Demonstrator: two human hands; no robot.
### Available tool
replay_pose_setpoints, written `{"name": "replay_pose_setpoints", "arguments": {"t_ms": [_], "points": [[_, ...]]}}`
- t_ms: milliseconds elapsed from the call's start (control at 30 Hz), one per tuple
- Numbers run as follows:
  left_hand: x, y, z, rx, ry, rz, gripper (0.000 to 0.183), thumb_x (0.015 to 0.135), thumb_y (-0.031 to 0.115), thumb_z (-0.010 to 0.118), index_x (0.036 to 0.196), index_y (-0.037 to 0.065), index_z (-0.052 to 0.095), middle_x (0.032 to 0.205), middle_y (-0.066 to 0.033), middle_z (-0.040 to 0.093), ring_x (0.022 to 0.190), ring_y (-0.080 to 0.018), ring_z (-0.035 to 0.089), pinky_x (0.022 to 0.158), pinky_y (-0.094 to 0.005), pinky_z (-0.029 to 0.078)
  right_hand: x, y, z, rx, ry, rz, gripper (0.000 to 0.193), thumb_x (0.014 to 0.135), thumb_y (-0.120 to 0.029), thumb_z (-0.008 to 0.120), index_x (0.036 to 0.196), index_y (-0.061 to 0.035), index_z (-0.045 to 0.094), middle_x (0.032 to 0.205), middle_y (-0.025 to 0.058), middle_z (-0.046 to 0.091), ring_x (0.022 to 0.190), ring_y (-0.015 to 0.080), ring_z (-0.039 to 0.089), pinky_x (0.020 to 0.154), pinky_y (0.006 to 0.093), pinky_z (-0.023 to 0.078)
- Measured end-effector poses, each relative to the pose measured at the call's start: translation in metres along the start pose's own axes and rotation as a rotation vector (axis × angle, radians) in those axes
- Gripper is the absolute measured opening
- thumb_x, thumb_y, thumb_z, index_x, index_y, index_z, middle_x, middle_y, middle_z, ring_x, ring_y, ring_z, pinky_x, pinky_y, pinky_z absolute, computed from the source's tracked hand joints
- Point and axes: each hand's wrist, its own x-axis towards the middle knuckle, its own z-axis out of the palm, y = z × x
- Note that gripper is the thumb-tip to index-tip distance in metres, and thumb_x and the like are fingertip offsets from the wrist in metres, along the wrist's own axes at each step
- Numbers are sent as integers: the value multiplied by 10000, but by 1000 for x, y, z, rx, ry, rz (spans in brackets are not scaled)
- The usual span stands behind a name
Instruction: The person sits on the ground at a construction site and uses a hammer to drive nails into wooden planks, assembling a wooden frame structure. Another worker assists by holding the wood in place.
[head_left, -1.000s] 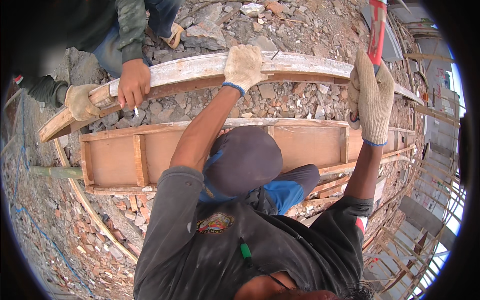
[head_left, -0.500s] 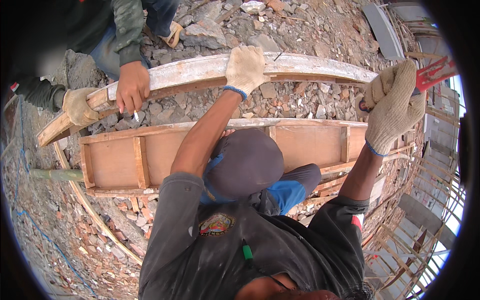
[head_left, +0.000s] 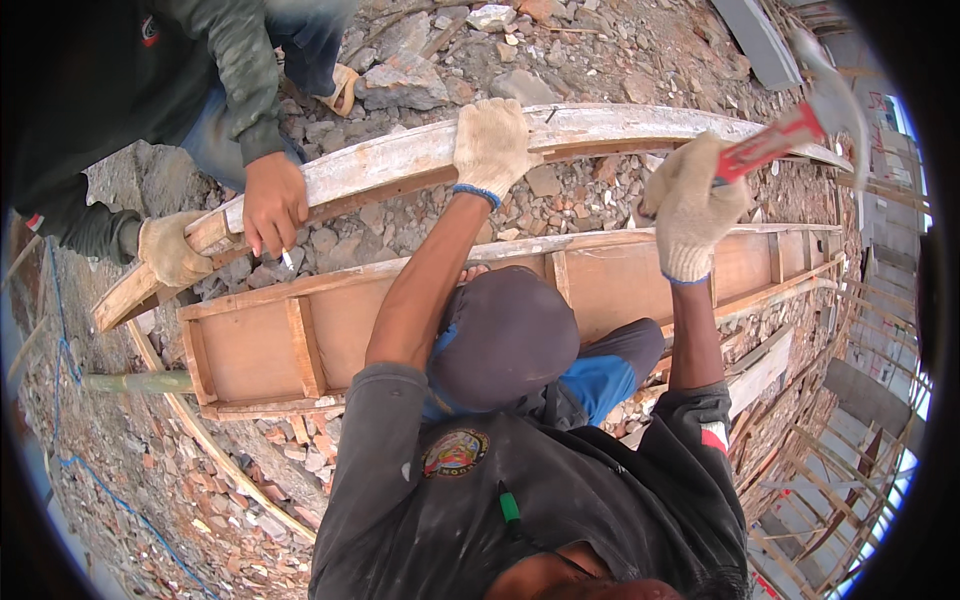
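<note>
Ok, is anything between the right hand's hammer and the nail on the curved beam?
Nothing visible stands between the hammer in the right hand and the nail. The left hand rests on the curved beam, just left of the nail.

Blue-edged cream gloves (head_left: 698, 200) cover the hands (head_left: 492, 145), worn with grey-and-blue trousers (head_left: 510, 335) and a charcoal shirt (head_left: 580, 490) bearing a round badge (head_left: 456, 453).

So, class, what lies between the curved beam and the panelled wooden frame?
Broken rubble, in the head view; the left forearm crosses over it.
</note>
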Motion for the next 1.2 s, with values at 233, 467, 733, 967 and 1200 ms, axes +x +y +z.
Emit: {"name": "replay_pose_setpoints", "arguments": {"t_ms": [233, 467, 733, 967, 1200], "points": [[-9, -15, 0, 17, -27, -69, 743, 715, 618, 882, 1113, 28, 672, 1027, -125, 704, 1013, -286, 689, 894, -439, 510, 34, -58, -9, -281, -261, 218, 313, 1064, -319, 641, 894, -56, 623, 649, 8, 562, 541, 97, 524, 474, 271, 398], [0, 3, 2, 17, -5, 15, 758, 735, 666, 846, 1100, 21, 690, 1039, -131, 728, 1021, -283, 721, 885, -416, 547, -39, 110, -34, -626, -426, 58, 337, 1070, -317, 614, 907, -22, 624, 643, 9, 572, 517, 102, 511, 483, 271, 400], [-4, -9, 0, 42, 63, -11, 733, 721, 644, 869, 1058, 12, 714, 950, -133, 744, 915, -288, 743, 804, -405, 574, 47, -94, -18, 383, -136, -78, 382, 1084, -224, 627, 740, -130, 486, 588, -42, 421, 443, 70, 374, 410, 275, 301], [15, -7, -6, 14, 93, -13, 735, 733, 663, 846, 1054, 16, 712, 1008, -145, 745, 976, -299, 726, 888, -432, 545, 0, 39, -26, -738, -553, 402, 409, 1018, -339, 671, 863, 35, 610, 659, 60, 578, 639, 145, 570, 638, 363, 479], [-6, -11, -4, 50, -39, -45, 745, 735, 663, 845, 1088, 24, 700, 1041, -131, 729, 1014, -286, 706, 902, -425, 529, 90, -123, -85, 570, -416, -195, 520, 1135, -450, 368, 710, -152, 402, 615, -38, 345, 464, 120, 312, 433, 320, 312]]}}
